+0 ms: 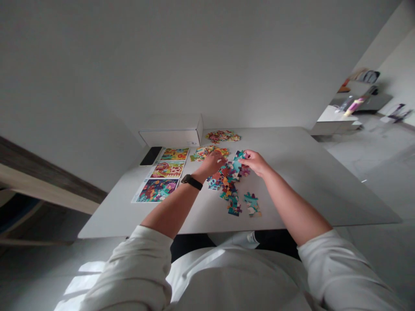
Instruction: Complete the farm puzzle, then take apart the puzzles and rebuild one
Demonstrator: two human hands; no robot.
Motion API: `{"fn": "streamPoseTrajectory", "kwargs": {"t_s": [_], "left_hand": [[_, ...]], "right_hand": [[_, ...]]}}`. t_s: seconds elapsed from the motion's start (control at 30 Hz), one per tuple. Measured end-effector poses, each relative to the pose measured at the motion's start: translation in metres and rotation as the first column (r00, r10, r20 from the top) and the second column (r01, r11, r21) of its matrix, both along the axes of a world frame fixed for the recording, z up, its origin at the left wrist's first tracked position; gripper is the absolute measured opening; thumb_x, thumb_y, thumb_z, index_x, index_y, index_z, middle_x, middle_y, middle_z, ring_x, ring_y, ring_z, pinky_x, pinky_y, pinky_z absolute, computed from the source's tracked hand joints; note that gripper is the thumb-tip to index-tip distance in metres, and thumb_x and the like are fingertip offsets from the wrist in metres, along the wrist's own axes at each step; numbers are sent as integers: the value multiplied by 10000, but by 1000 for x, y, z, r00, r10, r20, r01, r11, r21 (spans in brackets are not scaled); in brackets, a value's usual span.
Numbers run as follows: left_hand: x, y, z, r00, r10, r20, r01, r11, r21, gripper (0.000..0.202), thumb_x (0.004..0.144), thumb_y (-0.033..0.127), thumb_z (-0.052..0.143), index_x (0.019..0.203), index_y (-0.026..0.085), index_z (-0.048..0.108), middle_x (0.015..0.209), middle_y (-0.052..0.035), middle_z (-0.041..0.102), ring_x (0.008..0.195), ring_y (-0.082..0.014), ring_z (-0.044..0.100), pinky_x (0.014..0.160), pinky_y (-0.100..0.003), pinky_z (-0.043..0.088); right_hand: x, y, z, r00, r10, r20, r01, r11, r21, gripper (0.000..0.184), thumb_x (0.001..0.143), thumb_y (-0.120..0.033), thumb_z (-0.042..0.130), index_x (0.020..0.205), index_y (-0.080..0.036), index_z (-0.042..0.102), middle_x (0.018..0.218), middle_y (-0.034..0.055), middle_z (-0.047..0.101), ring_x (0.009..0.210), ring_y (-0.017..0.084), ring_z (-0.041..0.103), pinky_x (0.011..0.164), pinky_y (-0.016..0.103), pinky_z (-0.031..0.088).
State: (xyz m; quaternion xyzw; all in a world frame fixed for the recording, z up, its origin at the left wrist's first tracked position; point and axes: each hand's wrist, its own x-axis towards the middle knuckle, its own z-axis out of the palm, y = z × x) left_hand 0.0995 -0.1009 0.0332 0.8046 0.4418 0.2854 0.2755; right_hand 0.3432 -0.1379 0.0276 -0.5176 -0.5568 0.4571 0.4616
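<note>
My right hand (255, 163) is at the upper right of a cluster of jigsaw puzzle pieces (232, 176), its thumb and fingers closed on a teal puzzle piece (240, 155) at the cluster's edge. Over the near edge of a yellow and orange heap of pieces (203, 152) is my left hand (214, 161), fingers curled; what they hold, if anything, is hidden. Dark, teal and orange pieces run from between the hands toward the front of the table. A small joined teal and cream section (252, 204) lies apart, to the right of the cluster.
Three printed pictures (158, 190) lie in a column on the left, with a black phone (151, 156) beside them. Behind stands a white box (171, 137), and another heap of pieces (223, 136) sits by the wall. The white table's (301, 172) front edge is close to my body.
</note>
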Motion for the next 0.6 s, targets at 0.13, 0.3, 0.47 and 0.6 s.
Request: {"fn": "streamPoseTrajectory", "kwargs": {"t_s": [0.13,0.3,0.47,0.6], "left_hand": [[8,-22,-1,987,-3,161,14,998,-64,334,996,512,662,1044,184,701,1017,-66,743,973,-207,686,862,-294,540],[11,-37,-6,958,110,265,-30,956,-291,308,956,464,715,875,183,618,737,10,614,642,-116,569,625,-234,479],[-3,-39,-4,960,165,225,-70,923,-378,246,959,411,698,880,186,639,730,11,636,596,-107,581,566,-216,459],[-12,-41,-4,970,184,162,-136,954,-269,255,923,417,746,868,181,669,749,-5,673,639,-112,594,565,-201,443]], "right_hand": [[-9,7,2,997,-41,-73,44,998,46,654,533,-661,929,879,-257,549,838,-22,601,742,182,608,730,358,584],[-19,10,-1,997,-71,-21,73,985,159,601,625,-669,864,957,-264,570,883,-8,625,801,204,634,785,361,578],[-27,9,-6,980,-104,170,62,969,240,536,728,-637,791,1054,-251,610,918,2,646,794,194,630,746,309,535],[-36,13,-9,987,-98,127,77,984,161,519,705,-634,798,991,-249,601,860,-14,608,789,193,618,736,305,537]]}}
